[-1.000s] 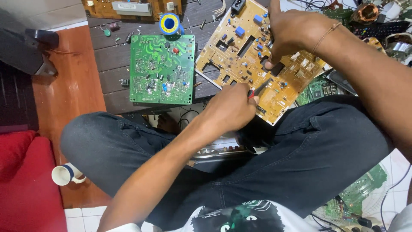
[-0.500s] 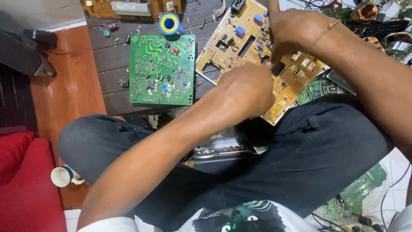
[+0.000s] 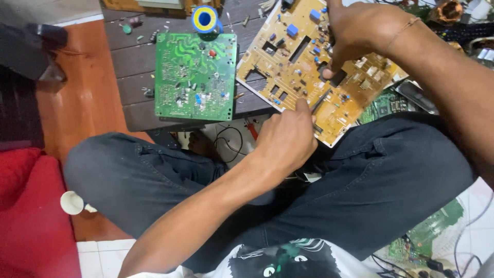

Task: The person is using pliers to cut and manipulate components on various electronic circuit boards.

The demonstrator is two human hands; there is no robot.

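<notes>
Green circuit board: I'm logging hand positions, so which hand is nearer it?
Left. The left hand is just right of the green circuit board; the right hand rests farther right, on the tan board.

1. Both forearms are bare; no sleeves reach the wrists.
2. A thin cord-like bracelet [image 3: 400, 32] circles the right wrist.
3. Dark grey trousers [image 3: 381, 180] cover both legs, with pale specks and a visible seam near the left knee.
4. A white shirt [image 3: 278, 260] carries a black cat-face print with teal details.
</notes>
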